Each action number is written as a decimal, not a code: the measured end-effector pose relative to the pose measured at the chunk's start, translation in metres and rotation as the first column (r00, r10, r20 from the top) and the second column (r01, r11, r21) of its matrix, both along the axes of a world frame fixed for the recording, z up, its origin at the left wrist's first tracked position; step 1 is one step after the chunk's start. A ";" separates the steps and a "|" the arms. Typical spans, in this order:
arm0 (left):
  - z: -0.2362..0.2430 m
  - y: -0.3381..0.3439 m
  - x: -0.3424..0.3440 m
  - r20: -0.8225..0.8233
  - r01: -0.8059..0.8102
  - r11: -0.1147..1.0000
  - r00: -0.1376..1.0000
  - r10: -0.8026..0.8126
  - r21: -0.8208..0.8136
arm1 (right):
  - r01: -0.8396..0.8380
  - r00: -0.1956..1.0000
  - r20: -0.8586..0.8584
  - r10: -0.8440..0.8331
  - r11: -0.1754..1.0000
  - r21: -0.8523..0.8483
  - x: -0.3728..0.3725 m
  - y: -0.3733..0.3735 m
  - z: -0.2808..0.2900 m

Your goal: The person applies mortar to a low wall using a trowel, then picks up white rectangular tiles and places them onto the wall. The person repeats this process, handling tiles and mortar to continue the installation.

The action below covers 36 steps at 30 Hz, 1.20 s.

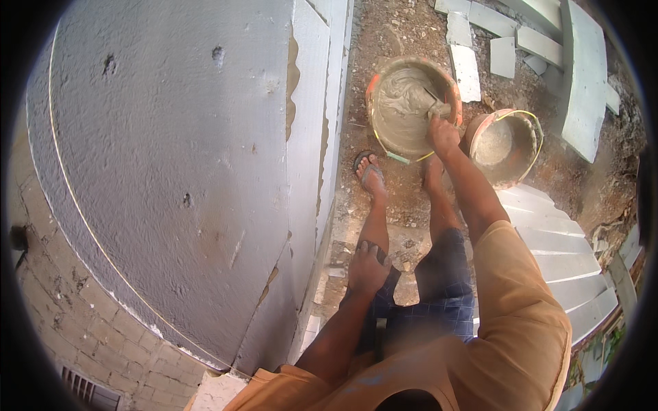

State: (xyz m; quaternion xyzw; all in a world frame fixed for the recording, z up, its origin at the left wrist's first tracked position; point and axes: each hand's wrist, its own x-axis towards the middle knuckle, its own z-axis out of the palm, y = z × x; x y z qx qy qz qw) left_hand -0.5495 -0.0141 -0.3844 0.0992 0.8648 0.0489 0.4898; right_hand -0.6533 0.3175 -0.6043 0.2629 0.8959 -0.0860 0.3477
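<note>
My right hand is closed around the handle of a mortar-smeared trowel. The blade is partly sunk in wet grey mortar, so its full shape is hidden. That mortar lies in an orange bucket on the ground, its yellow wire handle hanging toward me with a green grip. My left hand rests on my left knee with the fingers laid over it, holding nothing.
A second orange bucket, with pale material at its bottom, stands right of the first. White panel strips lie at the right, more white boards at the far right. A grey plastered wall with a string rises at my left.
</note>
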 end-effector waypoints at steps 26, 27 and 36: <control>-0.002 0.003 0.000 0.101 0.045 0.996 0.994 -0.038 -0.071 | 0.209 0.978 0.080 -0.193 0.913 -0.349 0.012 0.059 -0.045; -0.001 0.004 0.009 0.087 0.014 0.995 0.996 -0.006 -0.095 | -0.152 0.986 0.058 0.158 0.983 -0.104 -0.018 0.043 0.049; -0.002 0.002 0.020 0.008 0.032 0.999 0.999 -0.032 -0.008 | -0.040 0.985 -0.165 0.045 0.999 0.034 0.000 0.032 -0.004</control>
